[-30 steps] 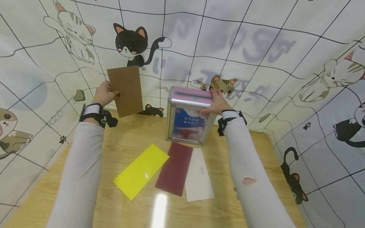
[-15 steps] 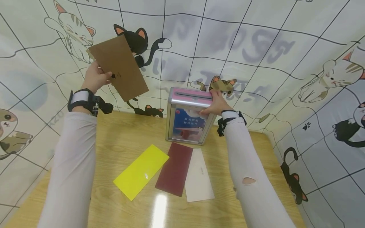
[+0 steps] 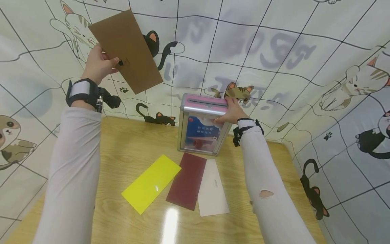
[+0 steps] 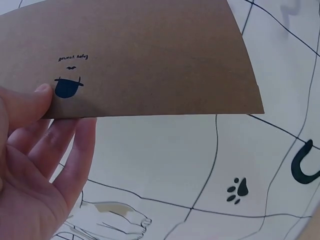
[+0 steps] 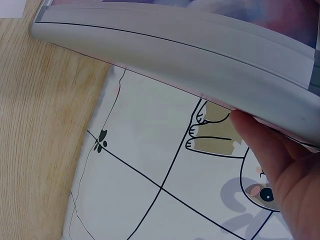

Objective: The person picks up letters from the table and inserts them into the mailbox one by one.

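A brown kraft envelope (image 3: 129, 51) is pinched at its lower left edge by my left hand (image 3: 99, 64), raised high against the wall cloth. In the left wrist view a small dark hat print (image 4: 68, 87) shows beside the thumb, with the other fingers behind the paper. My right hand (image 3: 232, 111) grips the upper right corner of a silver-framed box (image 3: 199, 132) that stands upright on the table. Its pink top (image 3: 207, 100) has a long dark slot. The right wrist view shows the box's metal side (image 5: 175, 50) with fingers at its edge.
On the wooden table (image 3: 128, 145), in front of the box, lie a yellow envelope (image 3: 150, 184), a dark red envelope (image 3: 186, 181) and a white envelope (image 3: 212, 188), side by side. Cat-print cloth (image 3: 274, 67) hangs behind and at both sides.
My left hand has lifted the brown envelope up and slightly left, tilting it on the way. My right hand has stayed on the box, which has not moved.
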Demonstrator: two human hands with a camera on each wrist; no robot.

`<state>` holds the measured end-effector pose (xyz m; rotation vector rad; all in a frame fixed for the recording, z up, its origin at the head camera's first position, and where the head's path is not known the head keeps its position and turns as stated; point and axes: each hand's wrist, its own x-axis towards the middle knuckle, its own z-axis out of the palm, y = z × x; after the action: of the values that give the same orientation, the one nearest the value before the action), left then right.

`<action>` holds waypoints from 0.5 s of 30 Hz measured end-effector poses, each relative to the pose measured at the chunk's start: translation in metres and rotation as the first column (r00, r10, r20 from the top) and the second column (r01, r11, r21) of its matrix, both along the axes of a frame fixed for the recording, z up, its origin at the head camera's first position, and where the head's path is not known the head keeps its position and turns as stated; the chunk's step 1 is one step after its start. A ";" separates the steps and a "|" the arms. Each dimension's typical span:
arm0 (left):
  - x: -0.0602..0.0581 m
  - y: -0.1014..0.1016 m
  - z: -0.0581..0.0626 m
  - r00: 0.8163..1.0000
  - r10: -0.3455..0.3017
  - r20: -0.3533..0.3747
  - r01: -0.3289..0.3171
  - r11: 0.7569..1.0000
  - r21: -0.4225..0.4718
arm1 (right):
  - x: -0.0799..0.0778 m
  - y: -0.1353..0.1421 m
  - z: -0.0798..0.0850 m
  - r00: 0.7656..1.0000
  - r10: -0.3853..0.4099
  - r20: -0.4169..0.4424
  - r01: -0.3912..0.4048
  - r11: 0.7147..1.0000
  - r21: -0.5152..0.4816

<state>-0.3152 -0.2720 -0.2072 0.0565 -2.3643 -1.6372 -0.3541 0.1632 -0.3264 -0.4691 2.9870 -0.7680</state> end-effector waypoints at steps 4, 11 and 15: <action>-0.001 0.011 0.009 1.000 -0.010 0.001 0.010 1.000 -0.001 | 0.002 -0.001 0.001 1.000 -0.001 0.018 0.001 1.000 -0.010; -0.005 0.040 0.026 0.996 -0.078 -0.030 0.077 0.996 -0.046 | 0.005 -0.003 0.003 1.000 -0.005 0.016 0.005 1.000 -0.003; -0.008 0.058 0.034 0.990 -0.134 -0.045 0.131 0.990 -0.058 | 0.003 -0.002 0.004 1.000 -0.007 0.014 0.007 1.000 0.001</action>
<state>-0.3236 -0.2140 -0.1737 -0.1528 -2.4212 -1.6102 -0.3512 0.1608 -0.3224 -0.4512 2.9775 -0.7669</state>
